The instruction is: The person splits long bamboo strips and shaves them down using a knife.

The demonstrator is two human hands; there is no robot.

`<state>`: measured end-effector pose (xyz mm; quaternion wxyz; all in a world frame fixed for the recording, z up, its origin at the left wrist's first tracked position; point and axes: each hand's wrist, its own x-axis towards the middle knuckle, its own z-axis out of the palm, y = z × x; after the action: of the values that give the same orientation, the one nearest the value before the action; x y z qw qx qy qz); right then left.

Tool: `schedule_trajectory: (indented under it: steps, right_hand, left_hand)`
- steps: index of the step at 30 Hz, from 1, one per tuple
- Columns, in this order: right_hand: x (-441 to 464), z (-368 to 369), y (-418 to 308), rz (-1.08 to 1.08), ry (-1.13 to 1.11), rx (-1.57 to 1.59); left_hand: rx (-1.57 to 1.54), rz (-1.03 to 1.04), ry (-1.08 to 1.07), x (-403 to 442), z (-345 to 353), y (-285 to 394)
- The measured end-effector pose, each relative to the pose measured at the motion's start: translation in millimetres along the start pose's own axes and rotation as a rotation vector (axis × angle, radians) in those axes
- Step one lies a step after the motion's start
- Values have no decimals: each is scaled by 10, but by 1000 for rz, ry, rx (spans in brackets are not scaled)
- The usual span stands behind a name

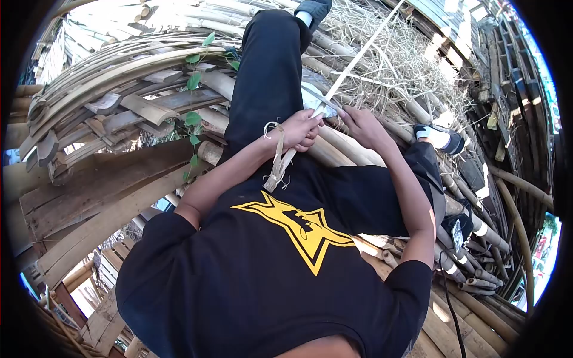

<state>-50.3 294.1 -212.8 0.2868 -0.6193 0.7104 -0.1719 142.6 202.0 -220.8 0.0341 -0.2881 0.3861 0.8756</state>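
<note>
My left hand is closed round a long, pale bamboo strip. The strip's frayed near end sticks out below that hand, over my lap, and its far part runs up and to the right across the shavings. In my right hand is what looks like a knife, its thin grey blade lying across the strip just beyond my left fingers. The knife's handle is hidden in my grip. Under the blade, a white cloth lies by my leg.
Bamboo poles lie beneath my legs. Split bamboo pieces are stacked at left, with a green vine hanging over them. Thin shavings cover the ground ahead. More bamboo stands at right, and a black cable runs near my right elbow.
</note>
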Motion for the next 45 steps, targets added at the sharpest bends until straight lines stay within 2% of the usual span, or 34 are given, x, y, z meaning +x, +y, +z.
schedule_trajectory:
  steps: [5,9,12,15,17,19,21,22,24,27,30,33,36,37,39,43,45]
  right_hand:
    - [28,137,42,-28,2,107]
    - [17,140,52,-42,-26,28]
    - [28,150,133,-78,19,36]
    - [138,156,416,-148,107,-85]
    - [180,116,717,38,149,-203]
    - [201,-2,1295,292,288,-225]
    - [39,-338,1392,443,339,-351]
    - [76,-406,1325,434,357,-346]
    - [23,-404,1192,279,493,-97]
    - [32,-264,618,135,268,135]
    - [25,-39,171,60,-12,104]
    - [-18,103,73,59,-36,82]
    - [0,103,241,-19,40,1]
    - [10,84,320,48,18,-100]
    - [47,87,457,-63,100,-198]
    - [168,47,584,0,111,-257]
    - [164,-10,765,109,208,-330]
  left_hand:
    - [12,5,-16,62,-43,-56]
    - [-4,-9,-21,41,-42,-28]
    - [7,-10,-6,46,-21,-18]
    - [11,-8,-10,76,-48,-37]
    - [31,-1,2,29,-20,-38]
    - [23,-39,-39,-79,-13,-17]
    - [-9,-25,-74,-163,-31,4]
    - [-2,-15,-60,-146,-40,30]
    - [-14,15,-68,-52,-61,-25]
    - [44,-34,10,36,-13,-40]
    - [61,-19,29,41,13,-31]
    - [97,-4,43,34,11,-47]
    - [106,5,34,63,5,-109]
    - [123,6,62,84,3,-116]
    - [142,8,85,138,-3,-96]
    - [152,15,154,193,24,-24]
    - [138,6,117,188,8,2]
